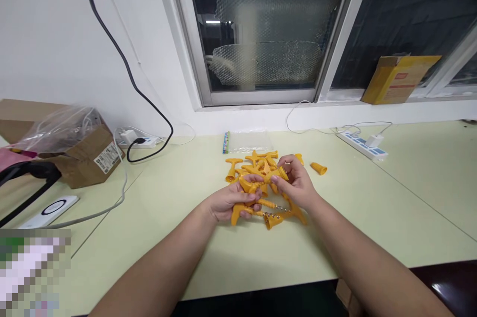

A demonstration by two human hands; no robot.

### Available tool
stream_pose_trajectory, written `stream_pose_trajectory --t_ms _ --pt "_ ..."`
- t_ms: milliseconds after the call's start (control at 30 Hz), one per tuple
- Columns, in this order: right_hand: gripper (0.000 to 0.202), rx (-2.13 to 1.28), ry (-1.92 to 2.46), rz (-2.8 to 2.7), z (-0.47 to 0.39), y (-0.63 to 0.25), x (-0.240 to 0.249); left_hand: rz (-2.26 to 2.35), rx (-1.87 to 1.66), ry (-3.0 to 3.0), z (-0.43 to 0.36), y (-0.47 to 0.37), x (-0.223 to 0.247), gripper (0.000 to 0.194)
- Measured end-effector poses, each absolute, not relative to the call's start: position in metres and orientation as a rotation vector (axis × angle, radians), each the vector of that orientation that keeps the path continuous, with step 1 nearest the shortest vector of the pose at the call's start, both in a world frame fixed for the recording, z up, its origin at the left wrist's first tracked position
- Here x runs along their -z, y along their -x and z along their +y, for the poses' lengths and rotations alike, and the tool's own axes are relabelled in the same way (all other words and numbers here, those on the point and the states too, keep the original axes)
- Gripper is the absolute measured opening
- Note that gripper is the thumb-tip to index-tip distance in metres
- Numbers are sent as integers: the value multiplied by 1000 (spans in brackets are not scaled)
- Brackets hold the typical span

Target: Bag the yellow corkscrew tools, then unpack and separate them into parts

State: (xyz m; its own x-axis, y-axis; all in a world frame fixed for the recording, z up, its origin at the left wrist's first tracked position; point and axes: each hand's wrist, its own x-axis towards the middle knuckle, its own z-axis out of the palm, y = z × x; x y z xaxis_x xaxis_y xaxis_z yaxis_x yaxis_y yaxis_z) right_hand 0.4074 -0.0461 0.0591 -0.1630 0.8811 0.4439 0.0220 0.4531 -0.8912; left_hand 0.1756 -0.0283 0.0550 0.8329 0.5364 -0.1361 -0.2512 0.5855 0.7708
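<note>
My left hand [238, 198] is wrapped round several yellow T-shaped handles, some with metal spiral screws [274, 216] sticking out to the right. My right hand [296, 183] pinches a yellow flared sleeve [278, 175] by its wide end, and the sleeve's narrow end meets a piece at the left fingers. Behind and beneath both hands lies a pile of yellow parts [233, 163], handles and sleeves mixed. One loose yellow sleeve [318, 168] lies apart, right of my right hand. Fingers hide part of the held pieces.
A clear plastic bag [248, 142] lies behind the pile on the pale table [156, 257]. At the left stand an open cardboard box [89, 153], a white device [52, 211] and cables. A power strip [361, 145] sits at the right; a yellow carton [398, 81] leans at the window.
</note>
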Motion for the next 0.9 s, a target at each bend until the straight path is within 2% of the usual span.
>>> stream_pose_trajectory --t_ms 333,500,567,667,767,900 --pt "42 -1351 914 -1475 -32 -407 -58 408 -651 -657 -22 -172 -57 29" --pt "43 -1540 1072 -1451 -26 -419 -53 445 -637 -657 -21 -174 -59 32" --pt "39 -1496 1038 -1497 -25 -422 -51 472 -643 -663 -20 -175 -61 32" --pt "29 -1096 982 -1691 -26 -423 -51 510 -669 -661 -18 -174 -64 31" --pt "30 -781 940 -1789 -28 -420 -51 505 -692 -655 -16 -174 -64 31" --pt "33 -1137 961 -1696 -27 -416 -48 501 -667 -661 -16 -174 -63 30"
